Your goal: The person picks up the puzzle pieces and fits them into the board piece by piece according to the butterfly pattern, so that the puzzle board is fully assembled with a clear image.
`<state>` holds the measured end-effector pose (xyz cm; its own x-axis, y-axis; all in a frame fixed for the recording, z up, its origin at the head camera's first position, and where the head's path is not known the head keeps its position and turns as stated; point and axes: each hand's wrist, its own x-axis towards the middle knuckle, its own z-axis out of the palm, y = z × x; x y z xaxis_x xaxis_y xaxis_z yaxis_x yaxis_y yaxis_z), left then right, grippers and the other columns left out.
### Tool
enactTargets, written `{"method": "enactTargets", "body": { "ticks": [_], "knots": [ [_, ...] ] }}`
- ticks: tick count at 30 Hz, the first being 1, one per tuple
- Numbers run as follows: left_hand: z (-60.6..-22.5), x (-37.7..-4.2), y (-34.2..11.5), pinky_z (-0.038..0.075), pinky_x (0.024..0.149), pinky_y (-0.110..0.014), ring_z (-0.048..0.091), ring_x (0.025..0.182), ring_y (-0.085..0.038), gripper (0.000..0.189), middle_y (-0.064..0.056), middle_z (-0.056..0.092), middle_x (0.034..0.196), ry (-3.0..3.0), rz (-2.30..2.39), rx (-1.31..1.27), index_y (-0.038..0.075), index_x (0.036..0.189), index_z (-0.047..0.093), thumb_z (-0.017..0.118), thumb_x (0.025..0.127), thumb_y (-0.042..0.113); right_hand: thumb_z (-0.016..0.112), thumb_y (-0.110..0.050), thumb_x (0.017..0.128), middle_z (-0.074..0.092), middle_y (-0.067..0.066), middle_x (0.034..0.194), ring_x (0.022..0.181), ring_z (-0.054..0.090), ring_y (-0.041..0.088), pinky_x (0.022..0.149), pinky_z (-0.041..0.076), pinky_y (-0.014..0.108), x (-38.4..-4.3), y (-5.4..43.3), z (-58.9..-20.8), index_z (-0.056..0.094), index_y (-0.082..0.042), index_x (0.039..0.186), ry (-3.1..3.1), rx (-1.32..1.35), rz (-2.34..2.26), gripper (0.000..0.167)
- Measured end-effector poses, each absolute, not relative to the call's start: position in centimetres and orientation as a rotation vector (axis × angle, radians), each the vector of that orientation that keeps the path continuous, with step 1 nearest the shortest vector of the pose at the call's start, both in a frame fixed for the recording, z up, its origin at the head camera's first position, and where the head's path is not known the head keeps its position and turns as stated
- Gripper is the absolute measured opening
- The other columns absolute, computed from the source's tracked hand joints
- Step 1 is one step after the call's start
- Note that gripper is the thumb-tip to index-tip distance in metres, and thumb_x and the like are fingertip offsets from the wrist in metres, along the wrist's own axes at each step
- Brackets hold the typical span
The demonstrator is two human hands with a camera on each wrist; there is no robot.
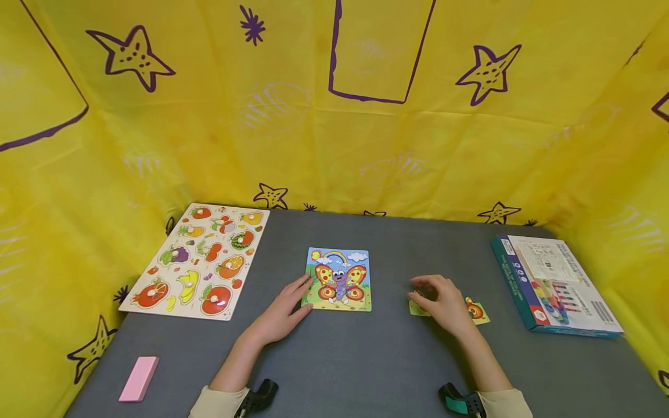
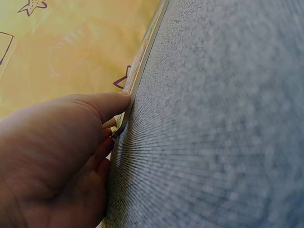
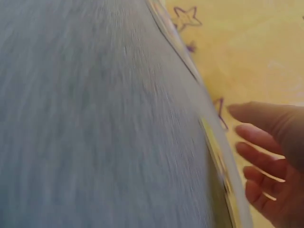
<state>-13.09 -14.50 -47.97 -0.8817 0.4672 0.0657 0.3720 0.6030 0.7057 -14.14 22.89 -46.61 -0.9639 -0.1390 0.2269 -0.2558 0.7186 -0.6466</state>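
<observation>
A square butterfly puzzle board (image 1: 341, 278) lies flat in the middle of the dark table. My left hand (image 1: 282, 310) rests at its lower left corner, thumb and fingertips touching the edge; the left wrist view shows the thumb (image 2: 114, 102) right at the rim. Further right, my right hand (image 1: 441, 302) is over small flat puzzle pieces with wing patterns. One piece (image 1: 477, 312) shows right of the hand; another piece (image 1: 416, 306) is partly hidden under the fingers. In the right wrist view the fingers (image 3: 259, 137) are bent and spread, with nothing seen between them.
A white fruit peg puzzle (image 1: 195, 261) lies at the back left, a pink block (image 1: 139, 378) at the front left. On the right lies a boxed set (image 1: 561, 287) with a teal side. A yellow patterned cloth (image 1: 324, 145) stands around the back and sides.
</observation>
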Motion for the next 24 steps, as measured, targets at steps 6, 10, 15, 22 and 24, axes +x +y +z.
{"method": "enactTargets", "body": {
  "ticks": [6,10,15,22,24],
  "knots": [
    [-48.2,-13.0,-14.7,0.025,0.112,-0.053,0.022,0.144,-0.034,0.062,-0.014,0.023,0.159,2.698,1.150,0.707,0.002,0.151,0.032,0.059,0.098,0.016,0.085,-0.024,0.076,0.064,0.013,0.110,0.100,0.051,0.033,0.083,0.037,0.046,-13.0,25.0,-46.8,0.071,-0.007,0.111,-2.832,0.394,1.007,0.042],
    [-48.2,-13.0,-14.8,0.025,0.112,-0.054,0.021,0.145,-0.034,0.062,-0.014,0.022,0.160,2.699,1.145,0.704,0.002,0.152,0.031,0.059,0.098,0.016,0.086,-0.026,0.074,0.061,0.013,0.113,0.102,0.047,0.034,0.083,0.035,0.046,-12.6,25.5,-47.0,0.071,-0.009,0.111,-2.861,0.394,1.032,0.043],
    [-47.8,-13.0,-14.7,0.028,0.111,-0.053,0.026,0.143,-0.033,0.061,-0.013,0.027,0.158,2.733,1.121,0.657,0.002,0.150,0.035,0.061,0.097,0.018,0.086,-0.025,0.074,0.061,0.013,0.110,0.100,0.047,0.034,0.081,0.036,0.045,-12.7,25.4,-47.0,0.070,-0.010,0.104,-2.864,0.366,1.044,0.038],
    [-47.6,-13.1,-14.4,0.032,0.109,-0.050,0.035,0.140,-0.033,0.058,-0.013,0.037,0.153,2.796,1.107,0.647,-0.001,0.145,0.043,0.066,0.094,0.018,0.087,-0.022,0.074,0.058,0.003,0.085,0.075,0.046,0.017,0.065,0.035,0.029,-12.7,25.0,-46.8,0.065,-0.007,0.104,-2.878,0.306,1.087,0.040],
    [-47.6,-13.1,-14.4,0.032,0.109,-0.051,0.035,0.139,-0.034,0.057,-0.014,0.038,0.152,2.804,1.107,0.663,-0.002,0.144,0.044,0.066,0.094,0.017,0.086,-0.020,0.075,0.056,0.000,0.078,0.068,0.046,0.013,0.060,0.036,0.026,-12.8,24.7,-46.8,0.065,-0.008,0.101,-2.850,0.304,1.129,0.036]
  ]
}}
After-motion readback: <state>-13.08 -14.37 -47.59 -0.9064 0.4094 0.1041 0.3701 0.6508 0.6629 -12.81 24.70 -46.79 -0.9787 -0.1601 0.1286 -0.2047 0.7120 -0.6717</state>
